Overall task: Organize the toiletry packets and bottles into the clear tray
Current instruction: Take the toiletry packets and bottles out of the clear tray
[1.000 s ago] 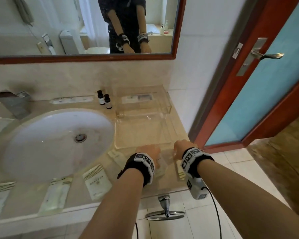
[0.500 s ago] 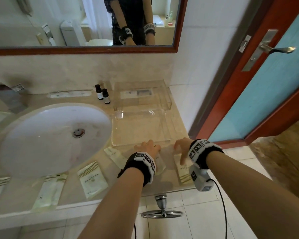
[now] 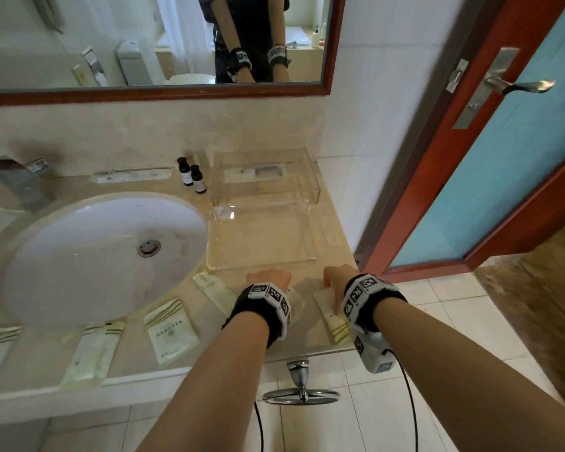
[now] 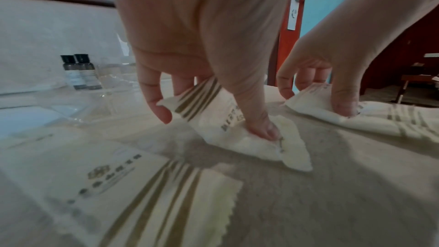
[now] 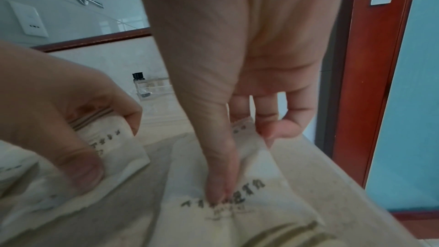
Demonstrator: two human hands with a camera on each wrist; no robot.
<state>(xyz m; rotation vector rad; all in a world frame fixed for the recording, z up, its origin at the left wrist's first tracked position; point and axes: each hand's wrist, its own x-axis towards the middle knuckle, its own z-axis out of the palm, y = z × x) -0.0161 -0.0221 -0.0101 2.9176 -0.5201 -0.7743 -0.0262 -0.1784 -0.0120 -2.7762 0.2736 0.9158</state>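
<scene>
**Two soft packets pinched at the counter's front edge**

Beige marble counter fills this bathroom corner, with the clear tray as the landmark for everything on it.

Just in front of the tray's near wall, the left hand is curled over a cream packet: thumb pressed on its middle, fingers hooked under its striped end, which is peeled up off the counter. The right hand pinches a second packet the same way, thumb down on the printed face, fingers tucked at the far edge; this one lies in front of the tray's near right corner.

Both packets look light, thin and limp. They crease under the thumbs and have serrated ends, so I judge they will sag and flutter rather than hold shape. Lying flat on polished stone they probably give little to grab; lifting one end first, then pinching across the sealed edge, seems the safest hold. A hard squeeze in the middle could burst whatever is inside.

Further out, more packets lie left of the tray along the counter's front edge, around the white sink. Two small dark-capped bottles stand upright behind the tray's far left corner, touching or nearly so. They look rigid and easily tipped, best taken round the body. A second clear box sits directly behind the tray. Nothing shows in the tray yet.
</scene>
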